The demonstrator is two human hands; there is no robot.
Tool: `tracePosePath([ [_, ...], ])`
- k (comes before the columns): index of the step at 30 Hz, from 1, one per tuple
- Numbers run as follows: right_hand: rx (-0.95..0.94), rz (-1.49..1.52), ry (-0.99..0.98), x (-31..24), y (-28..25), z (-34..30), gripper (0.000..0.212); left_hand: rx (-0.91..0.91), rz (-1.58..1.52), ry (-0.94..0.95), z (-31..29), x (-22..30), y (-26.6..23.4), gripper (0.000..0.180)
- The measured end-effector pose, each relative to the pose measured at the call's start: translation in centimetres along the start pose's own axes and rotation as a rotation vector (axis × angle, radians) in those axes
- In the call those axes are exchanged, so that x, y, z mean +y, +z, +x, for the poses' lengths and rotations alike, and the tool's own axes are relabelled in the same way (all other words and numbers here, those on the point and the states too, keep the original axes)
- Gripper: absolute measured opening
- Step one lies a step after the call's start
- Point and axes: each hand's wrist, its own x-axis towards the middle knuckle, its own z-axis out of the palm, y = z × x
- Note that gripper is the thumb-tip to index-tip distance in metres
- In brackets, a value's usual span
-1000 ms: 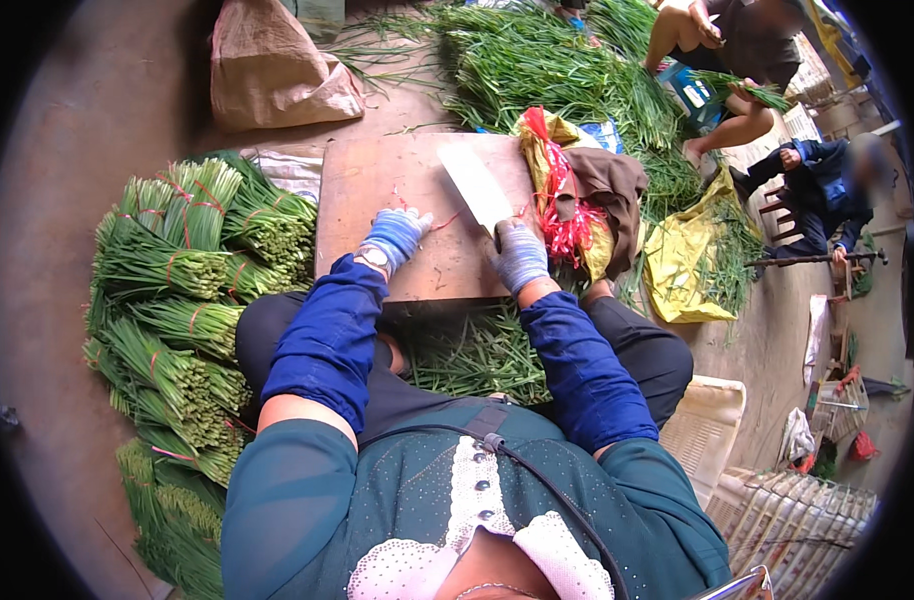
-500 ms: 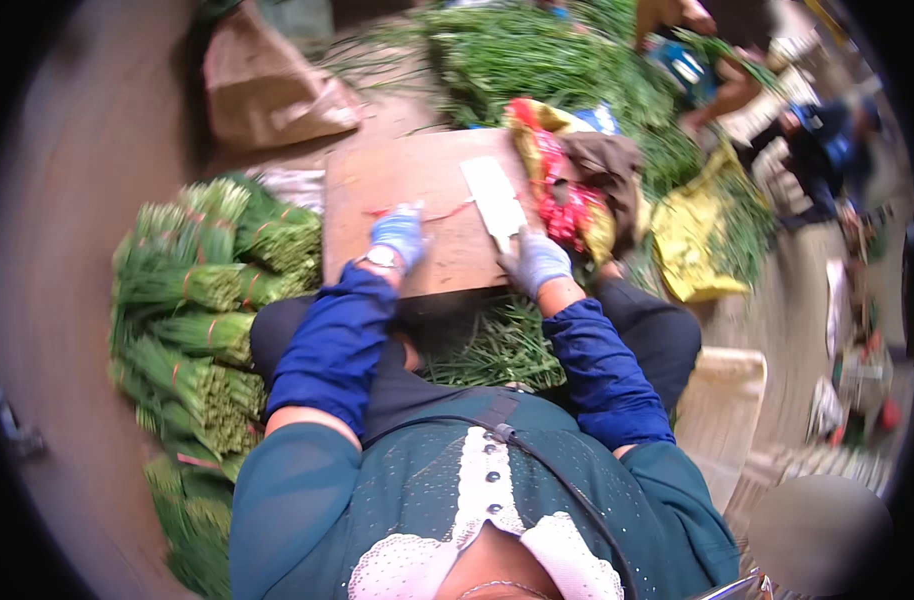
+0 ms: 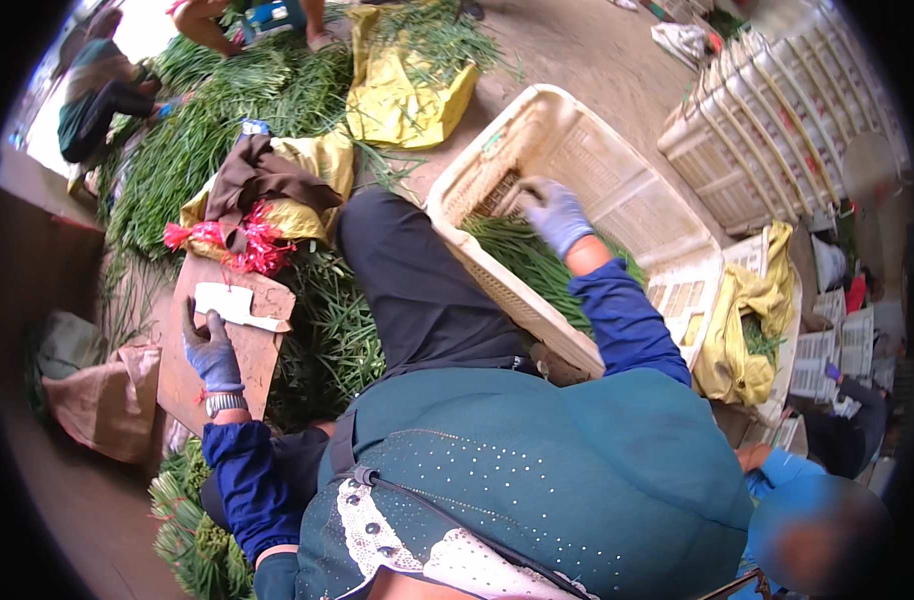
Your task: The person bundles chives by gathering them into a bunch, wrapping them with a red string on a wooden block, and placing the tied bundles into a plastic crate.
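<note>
My left hand [image 3: 212, 355], in a light bluish-grey glove, rests on the wooden board [image 3: 257, 365] with thumb and fingers apart. It holds nothing. Just beyond its fingertips lies a cleaver [image 3: 224, 301], blade to the left and handle to the right. My right hand [image 3: 557, 215], gloved the same way, reaches over a large white plastic crate [image 3: 632, 195]. Its fingers are loosely bent and apart, with nothing seen in them. Long thin green stalks [image 3: 532, 270], like chives, lie inside the crate below that hand and forearm.
Beyond the board, a brown cloth [image 3: 257, 185] lies on yellow sacking beside a big heap of greens [image 3: 177, 205]. Tied bundles [image 3: 197, 530] stand at lower left. Yellow sacks [image 3: 417, 105] and stacked crates [image 3: 777, 120] surround me. Other people work at the far left and right.
The view has swung to the right, bringing the crate in. My right hand has let go of the cleaver and moved over the crate. My left hand stays at the board.
</note>
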Motion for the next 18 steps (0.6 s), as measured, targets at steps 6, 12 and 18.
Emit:
tracePosePath([
  [6, -0.373, -0.316, 0.523, 17.6, -1.5, -6.7, 0.050, -0.344, -0.235, 0.085, 1.4, 12.9, 13.4, 0.048],
  [12, -0.533, -0.361, 0.393, 16.5, 6.2, -5.9, 0.093, -0.619, -0.423, -0.036, -2.7, 19.2, 27.5, 0.054],
  [18, -0.657, -0.398, 0.249, 15.4, 14.5, 1.1, 0.117, -0.954, 0.148, -0.041, -4.8, 14.6, 34.2, 0.073],
])
